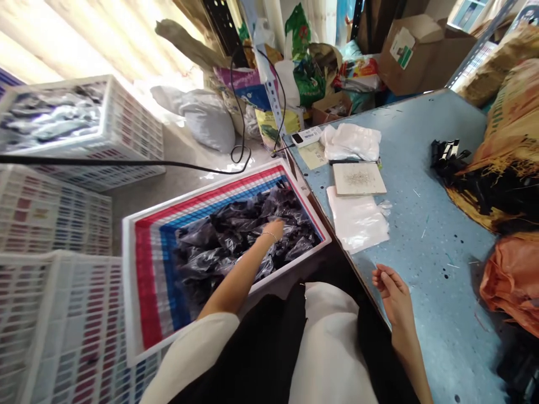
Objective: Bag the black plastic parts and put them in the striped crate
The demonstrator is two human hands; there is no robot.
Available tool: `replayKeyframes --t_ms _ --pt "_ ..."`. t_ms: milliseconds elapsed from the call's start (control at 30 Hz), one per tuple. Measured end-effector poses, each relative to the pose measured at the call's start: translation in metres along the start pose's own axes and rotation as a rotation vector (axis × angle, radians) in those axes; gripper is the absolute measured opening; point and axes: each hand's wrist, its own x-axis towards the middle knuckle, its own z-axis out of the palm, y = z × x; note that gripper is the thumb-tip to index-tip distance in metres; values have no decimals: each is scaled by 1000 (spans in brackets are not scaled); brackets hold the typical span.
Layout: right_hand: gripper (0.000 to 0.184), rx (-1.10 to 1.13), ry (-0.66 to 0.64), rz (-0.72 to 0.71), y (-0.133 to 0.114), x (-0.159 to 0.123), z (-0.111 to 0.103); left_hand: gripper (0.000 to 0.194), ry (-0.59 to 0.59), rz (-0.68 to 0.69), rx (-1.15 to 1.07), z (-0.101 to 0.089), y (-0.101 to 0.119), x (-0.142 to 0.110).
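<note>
My left hand (274, 229), with a beaded bracelet at the wrist, reaches down among clear plastic bags of dark contents (227, 238) in a white crate (227, 188). Its fingertips are out of sight against the bags, so its grip does not show. The crate is lined with red, white and blue striped sheeting (148, 280). Over the edge of the blue table (438, 314), my right hand (391, 289) is closed with its fingers curled in toward the thumb; nothing shows in them. Beyond it lies a stack of flat clear bags (360, 224).
A speckled board (359, 178) and more folded plastic bags (351, 141) lie farther back. Black parts (484, 188) spill from a yellow sack at right, near an orange sack (511, 275). White crates (135, 123) stand at left. A black cable (177, 164) crosses in front of them.
</note>
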Motion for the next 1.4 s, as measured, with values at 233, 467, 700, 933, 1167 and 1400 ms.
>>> replayKeyframes --t_ms 233,467,700,933,1167,1400 --pt "38 11 52 -4 0 -5 -21 28 -204 593 -185 1 123 -32" --pt "37 -135 152 -224 -34 31 -85 37 -263 1011 -420 -4 276 10" --pt "40 -723 586 -646 -174 122 -220 45 71 1001 -361 -3 456 138" --pt "63 -1127 1026 -647 -318 220 -327 61 378 659 -369 -44 593 276" --pt "67 -1282 1046 -425 -335 274 -360 61 164 686 -176 -69 602 371" --pt "28 -1112 1048 -537 -334 288 -361 58 14 863 -21 -18 538 323"
